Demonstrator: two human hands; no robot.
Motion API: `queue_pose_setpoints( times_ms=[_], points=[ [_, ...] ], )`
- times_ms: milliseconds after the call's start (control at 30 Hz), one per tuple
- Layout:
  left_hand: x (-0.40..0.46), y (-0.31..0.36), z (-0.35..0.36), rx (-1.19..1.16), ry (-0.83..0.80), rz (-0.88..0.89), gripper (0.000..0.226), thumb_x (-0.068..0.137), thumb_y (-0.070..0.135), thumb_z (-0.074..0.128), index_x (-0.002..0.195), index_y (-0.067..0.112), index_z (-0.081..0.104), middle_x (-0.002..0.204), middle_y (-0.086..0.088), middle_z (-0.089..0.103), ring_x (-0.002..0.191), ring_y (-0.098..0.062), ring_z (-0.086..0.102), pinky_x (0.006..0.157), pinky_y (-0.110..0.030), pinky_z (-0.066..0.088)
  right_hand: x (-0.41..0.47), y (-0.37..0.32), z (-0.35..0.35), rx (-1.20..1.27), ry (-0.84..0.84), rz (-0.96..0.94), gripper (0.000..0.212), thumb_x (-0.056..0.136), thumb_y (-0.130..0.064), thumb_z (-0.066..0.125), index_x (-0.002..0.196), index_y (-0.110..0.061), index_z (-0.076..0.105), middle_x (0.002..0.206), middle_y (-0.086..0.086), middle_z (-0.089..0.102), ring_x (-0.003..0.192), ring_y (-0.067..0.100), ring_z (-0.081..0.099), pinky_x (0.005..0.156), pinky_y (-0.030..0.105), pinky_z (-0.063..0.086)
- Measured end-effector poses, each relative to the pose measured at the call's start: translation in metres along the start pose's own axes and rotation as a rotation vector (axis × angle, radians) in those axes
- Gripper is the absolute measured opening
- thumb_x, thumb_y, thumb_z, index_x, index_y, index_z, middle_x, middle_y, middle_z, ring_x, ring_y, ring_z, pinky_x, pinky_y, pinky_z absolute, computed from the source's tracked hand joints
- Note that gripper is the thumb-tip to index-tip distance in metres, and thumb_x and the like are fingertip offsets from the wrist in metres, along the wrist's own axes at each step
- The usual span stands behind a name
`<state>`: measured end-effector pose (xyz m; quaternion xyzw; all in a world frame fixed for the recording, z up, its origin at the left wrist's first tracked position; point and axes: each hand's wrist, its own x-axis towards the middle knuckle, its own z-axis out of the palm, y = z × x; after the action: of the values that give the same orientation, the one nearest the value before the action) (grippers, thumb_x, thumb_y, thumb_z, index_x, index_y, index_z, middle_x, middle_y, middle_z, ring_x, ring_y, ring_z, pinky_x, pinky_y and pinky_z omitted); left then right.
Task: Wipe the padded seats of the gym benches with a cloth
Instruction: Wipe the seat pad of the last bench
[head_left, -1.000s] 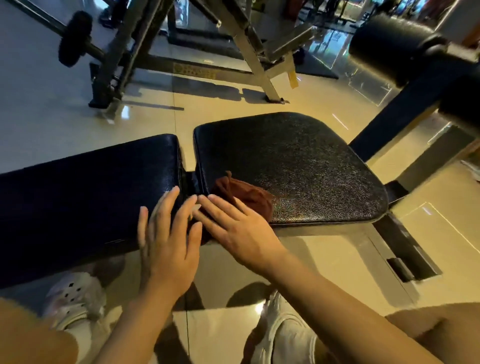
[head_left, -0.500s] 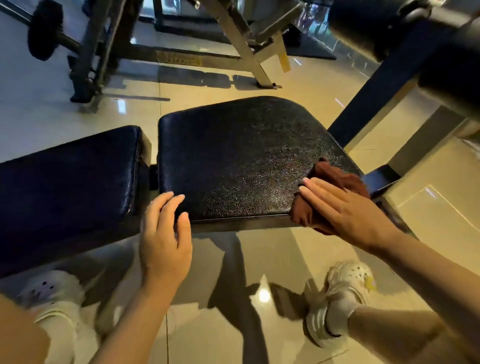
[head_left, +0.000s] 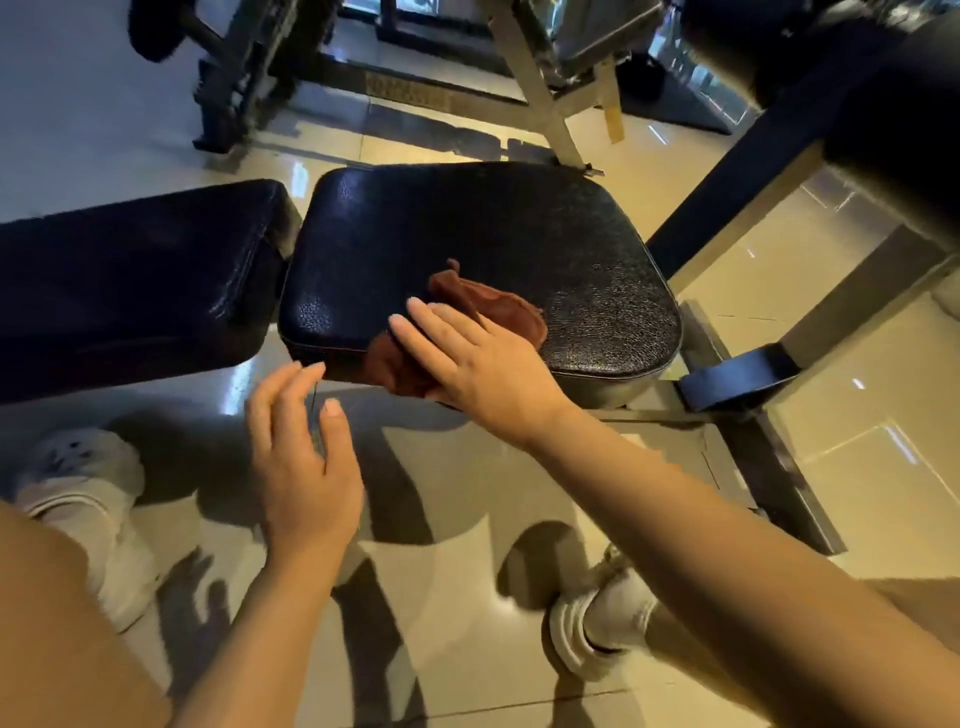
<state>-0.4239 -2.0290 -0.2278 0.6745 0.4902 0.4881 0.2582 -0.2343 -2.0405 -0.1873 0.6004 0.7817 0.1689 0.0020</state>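
- Two black padded sections make up the gym bench: the black, rounded-square vinyl seat pad (head_left: 478, 260) at centre and the black, oblong vinyl back pad (head_left: 135, 280) to its left, apart by a narrow gap. The long axis of the bench runs left to right across the view.
- One crumpled, reddish-brown cloth (head_left: 498, 309) lies on the near part of the seat pad. Its long axis runs from the near edge of the pad, lower left, toward the pad's middle, upper right. One end droops over the near edge.
- Surface: the seat pad has a pebbled, glossy grain. The floor is pale, glossy tile (head_left: 857, 457) with light reflections.
- Room: grey metal machine frames (head_left: 535, 78) stand beyond the bench; a dark roller pad (head_left: 810, 47) sits at upper right.
- Right hand (head_left: 483, 358): palm down, fingers straight and together, pressing flat on the cloth. The grip is open-handed; no finger curls round the fabric.
- Left hand (head_left: 306, 467): held above the floor just near of the seat pad's edge, fingers loosely extended, holding nothing. Contact with the pad cannot be determined.
- White shoes (head_left: 597, 634) rest on the tile below.
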Motion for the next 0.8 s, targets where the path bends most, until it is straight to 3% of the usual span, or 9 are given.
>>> queue_pose_setpoints(
  times_ms=[67,167,267,400,567,633,700,733,800],
  points=[
    [-0.015,0.011,0.007,0.006,-0.037,-0.025,0.031,0.098,0.011,0.046,0.127,0.005,0.056,0.137,-0.015,0.045,0.122,-0.017,0.042,0.099,-0.006,0.024,-0.035,0.027,-0.003,-0.027,0.010,-0.014,0.076,0.083,-0.033,0.073,0.146,-0.005,0.040,0.147,0.018,0.046,0.130,0.033,0.050,0.100,0.042,0.047],
    [-0.042,0.025,0.011,0.031,-0.120,-0.058,0.030,0.099,0.011,0.048,0.128,0.010,0.056,0.139,-0.006,0.043,0.120,-0.008,0.040,0.097,-0.019,0.030,-0.081,0.064,-0.012,-0.042,-0.003,-0.001,0.073,0.087,-0.034,0.066,0.148,-0.006,0.037,0.148,0.018,0.044,0.132,0.034,0.048,0.103,0.045,0.045],
    [-0.062,0.034,0.005,0.056,-0.159,-0.020,0.030,0.099,0.019,0.046,0.127,0.014,0.057,0.140,-0.003,0.043,0.115,0.004,0.033,0.093,-0.019,0.032,-0.121,0.097,-0.016,-0.014,-0.043,0.022,0.080,0.084,-0.030,0.070,0.150,-0.010,0.029,0.148,0.019,0.043,0.132,0.037,0.048,0.099,0.054,0.049],
    [-0.071,0.047,0.002,0.107,-0.220,0.024,0.041,0.092,0.031,0.041,0.126,0.014,0.057,0.136,-0.004,0.047,0.120,-0.014,0.044,0.095,-0.032,0.036,-0.151,0.128,-0.020,0.025,0.015,0.085,0.090,0.070,-0.014,0.083,0.143,-0.006,0.032,0.139,0.025,0.051,0.122,0.043,0.055,0.094,0.055,0.044],
    [-0.035,0.076,0.011,0.189,-0.291,0.093,0.046,0.089,0.033,0.042,0.126,0.011,0.057,0.133,-0.008,0.052,0.121,-0.027,0.050,0.101,-0.043,0.041,-0.145,0.101,-0.016,0.032,0.063,0.059,0.091,0.065,-0.015,0.089,0.142,-0.004,0.042,0.137,0.023,0.055,0.122,0.040,0.056,0.095,0.055,0.044],
    [-0.013,0.088,0.013,0.200,-0.306,0.138,0.044,0.090,0.033,0.042,0.124,0.010,0.058,0.130,-0.008,0.054,0.119,-0.027,0.051,0.099,-0.049,0.043,-0.126,0.071,-0.015,0.005,0.110,-0.062,0.073,0.073,-0.014,0.082,0.139,-0.006,0.051,0.139,0.017,0.055,0.125,0.034,0.055,0.101,0.049,0.038],
    [0.000,0.095,0.011,0.206,-0.305,0.168,0.039,0.092,0.031,0.045,0.122,0.012,0.059,0.127,-0.006,0.055,0.116,-0.026,0.053,0.095,-0.052,0.046,-0.091,0.038,-0.014,0.044,0.136,-0.158,0.052,0.088,-0.015,0.055,0.140,-0.009,0.052,0.144,0.012,0.051,0.132,0.028,0.050,0.106,0.044,0.042],
    [0.004,0.095,0.009,0.217,-0.305,0.169,0.035,0.093,0.027,0.048,0.122,0.012,0.059,0.126,-0.006,0.055,0.115,-0.025,0.054,0.095,-0.051,0.046,-0.072,0.024,-0.014,0.065,0.125,-0.147,0.053,0.093,-0.014,0.044,0.145,-0.009,0.043,0.151,0.011,0.042,0.138,0.026,0.042,0.109,0.041,0.038],
    [0.009,0.090,0.004,0.269,-0.333,0.184,0.028,0.095,0.019,0.054,0.121,0.013,0.059,0.126,-0.005,0.054,0.116,-0.024,0.053,0.097,-0.046,0.045,-0.040,0.013,-0.008,0.023,0.076,-0.064,0.058,0.099,-0.014,0.041,0.154,-0.010,0.022,0.160,0.011,0.023,0.147,0.025,0.024,0.115,0.038,0.027]
  ],
)
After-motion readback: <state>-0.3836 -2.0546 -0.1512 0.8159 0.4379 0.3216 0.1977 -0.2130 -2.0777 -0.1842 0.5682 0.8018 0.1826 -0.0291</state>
